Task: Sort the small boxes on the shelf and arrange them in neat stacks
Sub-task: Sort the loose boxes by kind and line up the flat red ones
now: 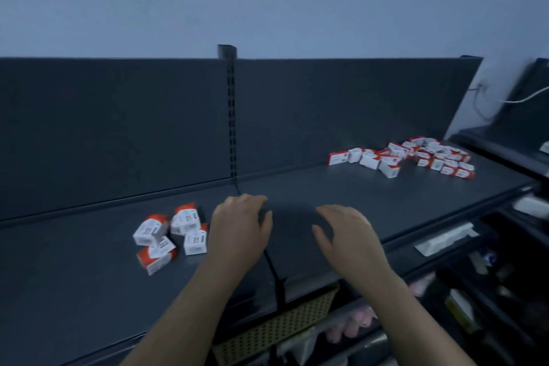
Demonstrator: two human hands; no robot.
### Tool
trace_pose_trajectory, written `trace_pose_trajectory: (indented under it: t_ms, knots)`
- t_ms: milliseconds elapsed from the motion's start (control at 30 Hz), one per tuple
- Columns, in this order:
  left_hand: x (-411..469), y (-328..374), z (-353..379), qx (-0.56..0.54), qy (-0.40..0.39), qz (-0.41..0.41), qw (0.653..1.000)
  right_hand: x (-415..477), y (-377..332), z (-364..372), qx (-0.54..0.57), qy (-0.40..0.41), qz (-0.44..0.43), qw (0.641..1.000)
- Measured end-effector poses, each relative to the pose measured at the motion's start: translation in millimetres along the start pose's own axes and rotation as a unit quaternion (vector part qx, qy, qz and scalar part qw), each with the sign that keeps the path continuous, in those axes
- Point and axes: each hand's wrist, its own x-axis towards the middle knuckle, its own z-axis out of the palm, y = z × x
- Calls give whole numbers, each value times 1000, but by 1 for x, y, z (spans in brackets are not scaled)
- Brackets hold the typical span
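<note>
Left hand [240, 226] and right hand [344, 235] hover empty, fingers loose, above the shelf [326, 187], seemingly poised to choose a pile. Some boxes [169, 235] lie jumbled just beside the left hand (none stacked yet); a larger heap [416, 156] sits far right.

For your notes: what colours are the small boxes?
The small boxes are white and orange-red; head view.

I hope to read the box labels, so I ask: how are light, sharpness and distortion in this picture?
Head view: dim, bluish light, no glare; the left hand and right hand throw a soft shadow on the shelf between them; the near boxes are blurred, print unreadable; the far pile is softer; the wide lens bends the shelf lines.
</note>
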Motion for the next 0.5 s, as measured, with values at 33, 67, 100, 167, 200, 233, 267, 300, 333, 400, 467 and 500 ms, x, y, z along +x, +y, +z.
trace_pose_trajectory:
  t_ms: [33,67,100,167,200,233,267,300,333,400,467,500]
  knots:
    - [3,15,10,-3,-6,11,1000,-4,17,-7,-6,-7,10,1000]
    - [7,28,20,-6,-13,21,1000,-6,33,-13,-10,-9,17,1000]
    - [10,40,29,-10,-18,32,999,-8,49,-17,-12,-9,27,1000]
    - [17,60,43,-24,-36,47,998,-10,75,-24,-18,-9,49,999]
    - [22,68,51,-27,-42,56,997,-11,87,-27,-21,-6,59,998]
    - [26,75,59,-26,-43,63,997,-12,98,-30,-22,-2,69,997]
    - [33,82,68,-25,-46,70,996,-11,109,-33,-28,-1,75,997]
    - [41,89,75,-26,-53,73,996,-7,119,-36,-37,0,80,996]
    - [48,95,81,-28,-60,73,995,-4,128,-38,-41,3,87,995]
    - [89,121,120,-31,-70,93,993,20,174,-38,-44,18,121,991]
    - [107,129,130,-34,-82,91,992,34,187,-40,-46,14,129,990]
    - [119,133,140,-33,-82,95,992,42,198,-39,-47,15,132,990]
